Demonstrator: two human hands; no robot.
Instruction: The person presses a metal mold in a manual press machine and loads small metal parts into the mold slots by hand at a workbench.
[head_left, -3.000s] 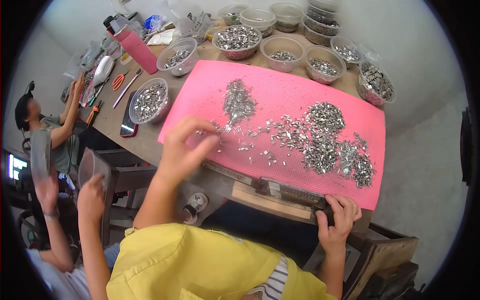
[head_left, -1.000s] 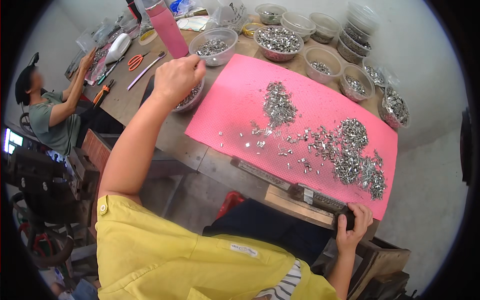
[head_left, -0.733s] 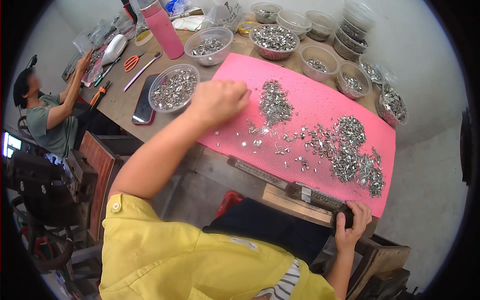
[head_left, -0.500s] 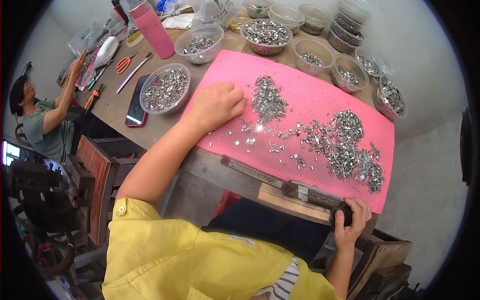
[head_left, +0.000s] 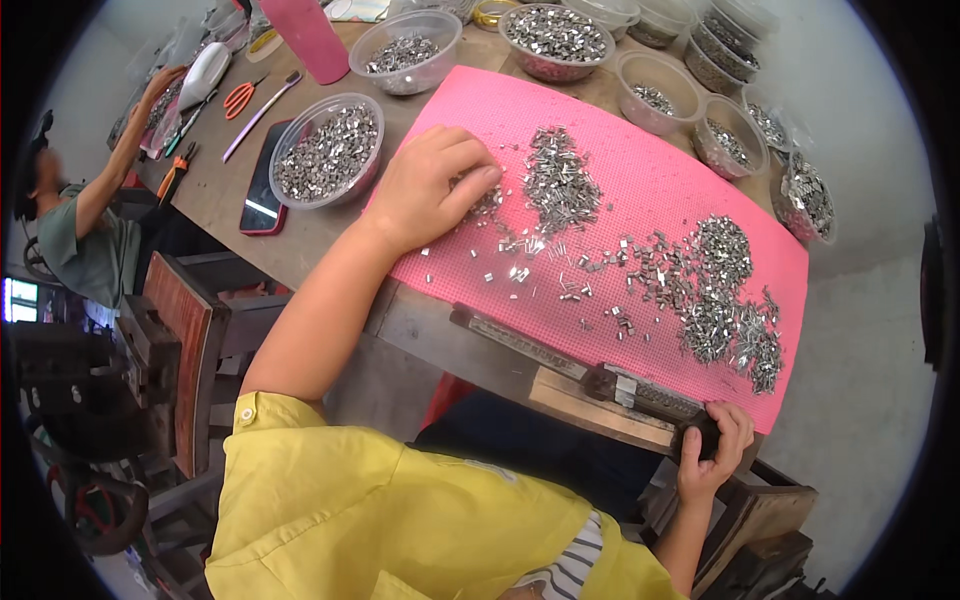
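My left hand (head_left: 437, 185) rests over the left part of a pink textured mat (head_left: 620, 130), its fingers curled and the thumb bent in. Small shiny metal pieces (head_left: 487, 203) show at its fingertips and beneath them; the palm is hidden. Just right of it lies a heap of thin metal pieces (head_left: 562, 185). A larger spread of small metal pieces (head_left: 715, 290) covers the mat's right side. My right hand (head_left: 722, 445) is closed round a black knob (head_left: 704, 436) at the right end of a long metal rail (head_left: 540, 352) along the mat's near edge.
Clear plastic bowls of metal pieces (head_left: 328, 150) stand left of the mat and along its far side. A phone (head_left: 262, 195), orange scissors (head_left: 240, 98), a toothbrush (head_left: 262, 117) and a pink bottle (head_left: 308, 40) lie or stand left. A person (head_left: 85, 235) sits at far left.
My left hand has loosened from a tight fist, and a small cluster of metal pieces now shows by its fingertips. My right hand stays on the knob. The whole view has shifted slightly.
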